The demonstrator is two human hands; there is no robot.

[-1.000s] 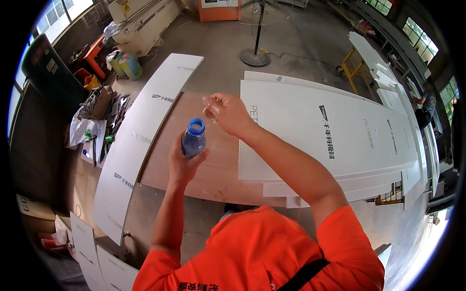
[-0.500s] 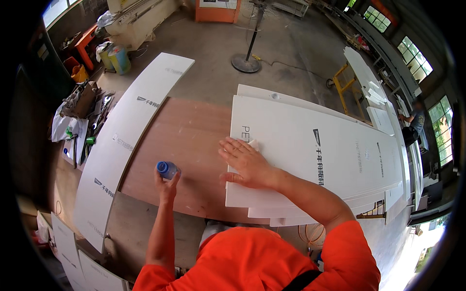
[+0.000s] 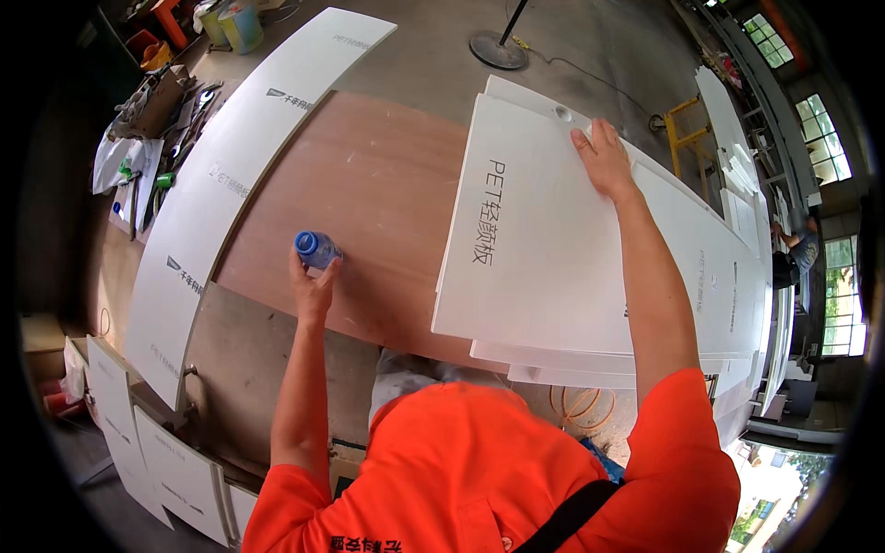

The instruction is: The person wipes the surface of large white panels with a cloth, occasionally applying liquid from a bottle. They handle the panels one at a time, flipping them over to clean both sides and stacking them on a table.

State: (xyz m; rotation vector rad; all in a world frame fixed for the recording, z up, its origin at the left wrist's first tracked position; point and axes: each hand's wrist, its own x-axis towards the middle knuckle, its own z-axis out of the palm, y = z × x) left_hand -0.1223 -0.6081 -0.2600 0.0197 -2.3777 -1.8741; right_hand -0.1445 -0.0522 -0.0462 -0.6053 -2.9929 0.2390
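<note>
My left hand is closed around a small clear plastic bottle with a blue rim, held above the brown tabletop. To the right, my right hand rests with its fingers extended along the far edge of the top white panel. That panel lies on a stack of similar white boards and bears dark print. Anything thin under my right palm is hidden.
A long white board lies along the table's left side. Tools and a cardboard box sit beyond it. More panels lean at lower left. A round stand base is ahead; another person works at far right.
My right hand has moved from the panel's near left part to its far edge, away from me. My left hand still holds the bottle. The view has shifted, with the tabletop higher in it.
</note>
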